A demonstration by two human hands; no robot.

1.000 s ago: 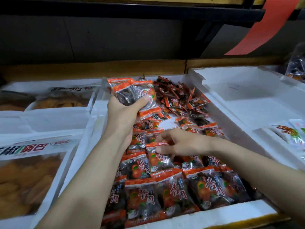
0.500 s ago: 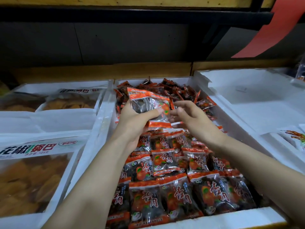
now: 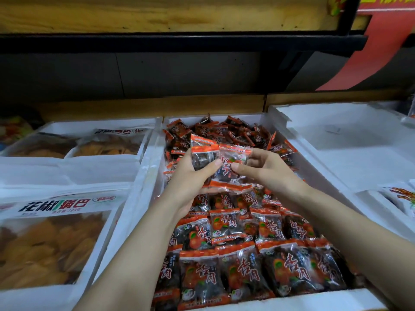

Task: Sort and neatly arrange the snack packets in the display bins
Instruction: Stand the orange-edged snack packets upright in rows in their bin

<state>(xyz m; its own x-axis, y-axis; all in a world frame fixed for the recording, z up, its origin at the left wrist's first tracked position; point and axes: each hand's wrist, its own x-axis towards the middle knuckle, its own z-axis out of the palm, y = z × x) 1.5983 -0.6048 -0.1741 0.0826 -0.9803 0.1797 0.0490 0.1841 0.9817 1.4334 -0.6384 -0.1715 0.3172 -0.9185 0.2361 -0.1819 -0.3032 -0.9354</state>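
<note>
A white foam bin [image 3: 292, 303] in the middle holds several orange-and-clear snack packets: neat rows [image 3: 226, 223] in front, a loose heap [image 3: 235, 131] at the back. My left hand [image 3: 190, 176] grips a small stack of packets [image 3: 203, 151] above the bin's middle. My right hand [image 3: 267, 169] pinches one packet [image 3: 231, 160] between thumb and fingers, held against that stack. This packet's label is upside down to me.
Left bins hold large bags of yellow crisps [image 3: 51, 243] with white labels. The right foam bin [image 3: 350, 151] holds a few white packets [image 3: 402, 196] at its right edge. A dark shelf beam [image 3: 179, 41] and red banner [image 3: 381, 41] hang above.
My right hand rose from the rows in the bin with a packet and brought it up to the stack in my left hand. The view shifted slightly upward.
</note>
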